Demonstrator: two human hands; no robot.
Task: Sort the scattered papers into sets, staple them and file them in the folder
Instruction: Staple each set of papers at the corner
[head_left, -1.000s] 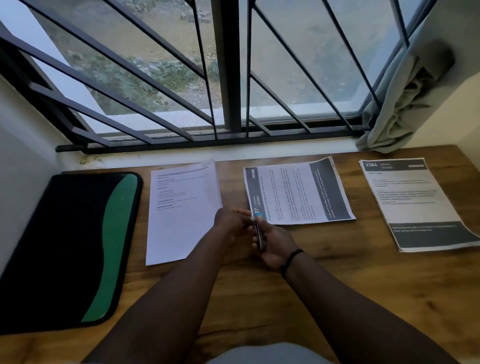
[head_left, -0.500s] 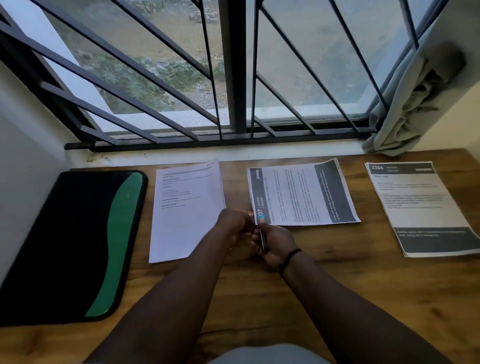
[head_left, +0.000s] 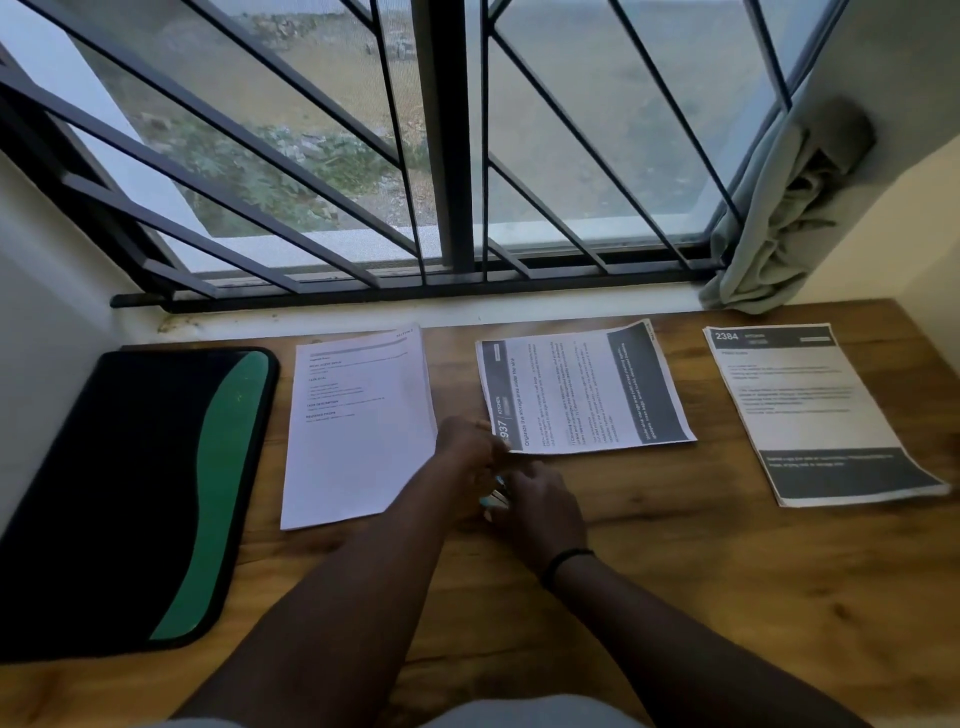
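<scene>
A second ago both my hands were closed together around the small stapler, held upright between them just short of the middle set's near corner. Now my left hand (head_left: 465, 449) has pushed forward, and its fingertips touch the near left corner of the middle set (head_left: 584, 389), the sheet headed 937. My right hand (head_left: 540, 506) has dropped back beside it, and the stapler (head_left: 496, 496) lies low between the two, only a pale sliver of it showing. My right grip looks loosely curled beside it; I cannot tell whether it is truly clamped on it. My left grip is fingers together, pressing at the paper's corner rather than holding anything.

I judge the stapling of this set is about to start: the corner is being pinned or lifted for the stapler.

Left of my grip lies the plain white set (head_left: 358, 426), its edge touching my left wrist. Well beyond that lies the black and green folder (head_left: 130, 493), shut. Well to the right lies the set headed 2384 (head_left: 815, 410). All rest on the bench (head_left: 675, 571), nothing filed yet.
</scene>
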